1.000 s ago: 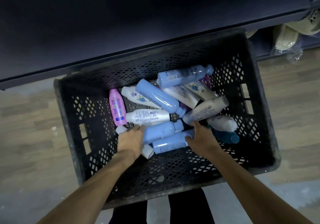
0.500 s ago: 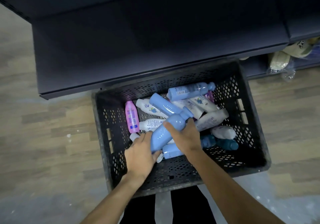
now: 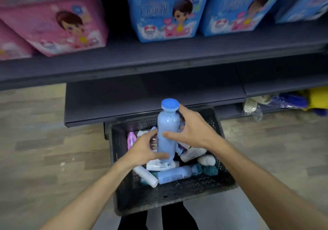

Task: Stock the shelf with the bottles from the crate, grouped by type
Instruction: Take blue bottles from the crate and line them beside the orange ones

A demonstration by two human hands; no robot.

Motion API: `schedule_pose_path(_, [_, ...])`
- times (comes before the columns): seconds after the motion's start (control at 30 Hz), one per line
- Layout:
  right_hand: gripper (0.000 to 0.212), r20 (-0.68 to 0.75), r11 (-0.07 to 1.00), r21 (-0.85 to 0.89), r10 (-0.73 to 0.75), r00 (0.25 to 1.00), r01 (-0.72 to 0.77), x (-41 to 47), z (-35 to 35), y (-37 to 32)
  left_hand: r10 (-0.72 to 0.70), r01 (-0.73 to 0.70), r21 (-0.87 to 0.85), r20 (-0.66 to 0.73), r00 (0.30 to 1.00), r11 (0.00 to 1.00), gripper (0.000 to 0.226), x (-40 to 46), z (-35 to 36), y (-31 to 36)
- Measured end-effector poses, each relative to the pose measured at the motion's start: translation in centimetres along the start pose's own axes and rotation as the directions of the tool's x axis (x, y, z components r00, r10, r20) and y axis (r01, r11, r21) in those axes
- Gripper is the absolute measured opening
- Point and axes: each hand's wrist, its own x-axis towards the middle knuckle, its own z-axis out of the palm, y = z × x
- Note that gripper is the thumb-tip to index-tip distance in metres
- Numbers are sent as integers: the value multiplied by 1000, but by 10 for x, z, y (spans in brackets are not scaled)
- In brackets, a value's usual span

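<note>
Your right hand [image 3: 193,132] has its grip around the upper body of a light blue bottle [image 3: 166,132], thumb across the front and forefinger reaching up beside the blue cap [image 3: 170,104]. Your left hand [image 3: 143,149] holds the same bottle lower down, thumb pressed near its base and fingers curled around its left side. The bottle stands upright, lifted above the crate [image 3: 170,196].

Beneath your hands, the black crate sits on the wooden floor [image 3: 44,149] and holds a jumble of lying bottles: another light blue one [image 3: 175,174] near the front, white ones [image 3: 147,176], a pink one [image 3: 131,139] at the left wall, and a teal one [image 3: 210,170] to the right.

Just past the crate runs the bare lower shelf [image 3: 142,96]. On the shelf above it stand pink boxes [image 3: 56,25] at the left and blue boxes [image 3: 166,11] to the right.
</note>
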Motion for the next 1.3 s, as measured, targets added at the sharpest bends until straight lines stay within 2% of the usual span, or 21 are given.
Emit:
schedule_pose_path(0.13, [64, -61, 999, 3, -48, 997, 49, 1, -22, -36, 143, -125, 117, -162, 976, 985, 67, -4, -20, 39])
schedule_pose_path(0.23, [66, -203, 998, -34, -61, 977, 55, -9, -18, -60, 216, -165, 179, -317, 923, 970, 58, -16, -26, 59])
schedule_pose_path(0.33, [69, -342, 991, -124, -85, 936, 45, -22, 1, -82, 238, -101, 286, -502, 832, 953, 46, -30, -24, 73])
schedule_pose_path(0.47, [78, -392, 997, -66, -58, 918, 35, -26, 16, -104, 253, -6, 375, -613, 749, 927, 45, -45, -21, 84])
schedule_pose_path(0.6, [74, -384, 992, -107, -108, 917, 73, -21, 14, -120, 235, 51, 388, -652, 721, 920, 46, -55, -26, 93])
schedule_pose_path(0.67, [72, -372, 986, -131, -147, 916, 105, -19, 8, -128, 239, 25, 372, -646, 725, 928, 46, -61, -31, 98])
schedule_pose_path(0.77, [68, -336, 967, -190, -227, 914, 170, -18, -7, -142, 268, -128, 274, -571, 776, 953, 41, -70, -47, 104])
schedule_pose_path(0.83, [66, -308, 945, -243, -288, 907, 217, -18, -18, -153, 298, -224, 203, -500, 813, 953, 48, -75, -62, 110])
schedule_pose_path(0.97, [67, -262, 912, -257, -385, 885, 320, -19, -38, -183, 353, -335, 121, -443, 824, 934, 56, -84, -87, 132])
schedule_pose_path(1.1, [72, -255, 870, -283, -474, 843, 403, -22, -55, -219, 410, -381, 167, -510, 756, 909, 57, -94, -104, 159])
schedule_pose_path(1.3, [72, -280, 800, -301, -594, 754, 518, -33, -76, -281, 525, -374, 369, -577, 626, 851, 58, -131, -139, 215])
